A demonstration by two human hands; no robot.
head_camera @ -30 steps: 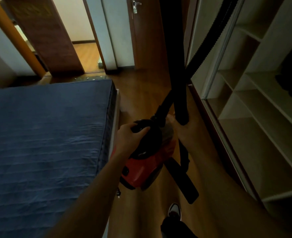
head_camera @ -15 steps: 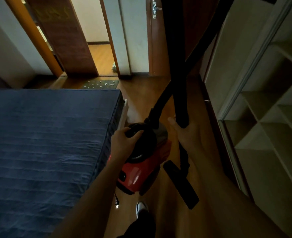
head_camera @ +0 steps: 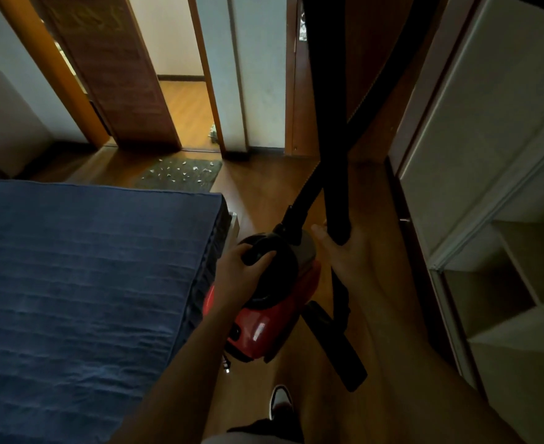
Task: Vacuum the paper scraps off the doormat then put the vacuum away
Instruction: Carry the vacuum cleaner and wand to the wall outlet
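A red and black canister vacuum hangs above the wooden floor in front of me. My left hand grips its black top handle. My right hand holds the black wand, which rises upright past the top of the view. The flat floor nozzle hangs below that hand. A black hose curves up from the canister and crosses the wand. Far ahead lies a dark doormat with several white paper scraps, before an open doorway.
A bed with a blue cover fills the left side. An open wardrobe with pale shelves lines the right. A narrow strip of wooden floor runs between them toward the doorway. My shoe shows below.
I have walked forward along the bed. The doormat with its scraps has come into view and nearer. Both hands keep the same hold on the vacuum and wand.
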